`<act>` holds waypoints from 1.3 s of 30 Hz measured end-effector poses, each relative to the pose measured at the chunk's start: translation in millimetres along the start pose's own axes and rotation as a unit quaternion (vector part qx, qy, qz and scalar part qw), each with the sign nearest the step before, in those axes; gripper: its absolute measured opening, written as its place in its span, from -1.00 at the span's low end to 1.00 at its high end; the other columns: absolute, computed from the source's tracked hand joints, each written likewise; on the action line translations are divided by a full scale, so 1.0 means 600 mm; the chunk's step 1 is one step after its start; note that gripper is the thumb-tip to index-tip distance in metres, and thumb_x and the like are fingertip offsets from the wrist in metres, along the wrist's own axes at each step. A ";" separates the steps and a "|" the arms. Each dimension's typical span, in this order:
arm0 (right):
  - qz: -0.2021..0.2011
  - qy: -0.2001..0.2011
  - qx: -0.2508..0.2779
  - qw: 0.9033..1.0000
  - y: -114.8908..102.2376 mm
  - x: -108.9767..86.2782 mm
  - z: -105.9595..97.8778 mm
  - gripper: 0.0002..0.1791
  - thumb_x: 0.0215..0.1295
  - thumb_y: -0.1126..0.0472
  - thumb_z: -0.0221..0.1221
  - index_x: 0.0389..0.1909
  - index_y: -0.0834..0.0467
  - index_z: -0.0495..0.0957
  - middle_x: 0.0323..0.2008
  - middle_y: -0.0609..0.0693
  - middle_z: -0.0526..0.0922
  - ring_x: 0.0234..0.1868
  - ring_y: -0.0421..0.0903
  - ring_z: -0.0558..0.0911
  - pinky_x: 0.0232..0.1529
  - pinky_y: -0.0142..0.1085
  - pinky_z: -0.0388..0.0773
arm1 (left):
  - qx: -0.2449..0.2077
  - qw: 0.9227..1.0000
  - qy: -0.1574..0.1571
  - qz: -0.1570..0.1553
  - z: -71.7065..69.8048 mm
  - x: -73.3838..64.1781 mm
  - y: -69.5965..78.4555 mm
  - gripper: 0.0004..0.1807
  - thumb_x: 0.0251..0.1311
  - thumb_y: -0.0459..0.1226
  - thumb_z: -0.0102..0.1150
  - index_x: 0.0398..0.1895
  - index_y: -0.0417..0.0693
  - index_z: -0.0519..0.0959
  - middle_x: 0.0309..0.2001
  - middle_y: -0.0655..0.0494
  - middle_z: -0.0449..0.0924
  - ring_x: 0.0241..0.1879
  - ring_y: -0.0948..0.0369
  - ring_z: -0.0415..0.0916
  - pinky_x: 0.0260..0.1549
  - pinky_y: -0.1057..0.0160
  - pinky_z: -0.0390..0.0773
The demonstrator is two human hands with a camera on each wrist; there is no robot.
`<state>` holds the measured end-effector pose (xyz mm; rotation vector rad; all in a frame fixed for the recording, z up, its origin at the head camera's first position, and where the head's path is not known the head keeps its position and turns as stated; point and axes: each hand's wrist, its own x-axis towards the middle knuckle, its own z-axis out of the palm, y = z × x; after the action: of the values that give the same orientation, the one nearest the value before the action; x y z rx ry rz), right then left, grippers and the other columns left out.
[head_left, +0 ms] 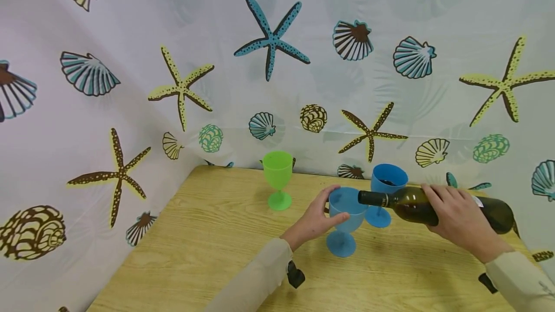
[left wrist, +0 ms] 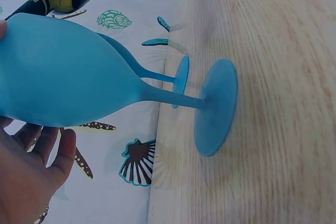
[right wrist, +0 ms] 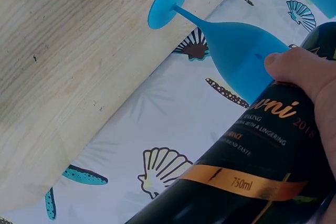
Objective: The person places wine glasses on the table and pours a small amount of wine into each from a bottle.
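The right hand [head_left: 457,215] grips a dark, shiny wine bottle [head_left: 412,204] that says "2018" near the thumb and "750ml". The left hand [head_left: 314,220] holds a smooth blue goblet [head_left: 353,218] between fingers and thumb.

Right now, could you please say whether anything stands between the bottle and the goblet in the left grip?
Nothing visible does: the bottle, in the right grip, has its neck at the mouth of the near blue goblet in the left grip. The far blue goblet stands behind, not between.
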<state>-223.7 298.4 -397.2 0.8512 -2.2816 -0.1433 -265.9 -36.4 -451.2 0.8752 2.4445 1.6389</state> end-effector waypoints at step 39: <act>-0.029 -0.020 -0.021 0.999 0.017 0.018 -0.014 0.16 -0.71 0.00 0.63 0.12 0.37 0.41 -0.12 0.29 0.53 -0.11 0.23 0.52 -0.21 0.13 0.44 | -0.001 1.000 0.001 0.006 0.001 0.001 -0.003 -0.24 0.26 0.00 0.15 0.45 0.16 0.05 0.35 0.08 0.17 0.21 0.15 0.30 -0.04 0.20 0.47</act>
<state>-229.7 300.7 -381.3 0.9002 -2.2838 -0.2339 -267.2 -36.1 -453.0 0.8906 2.4431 1.6473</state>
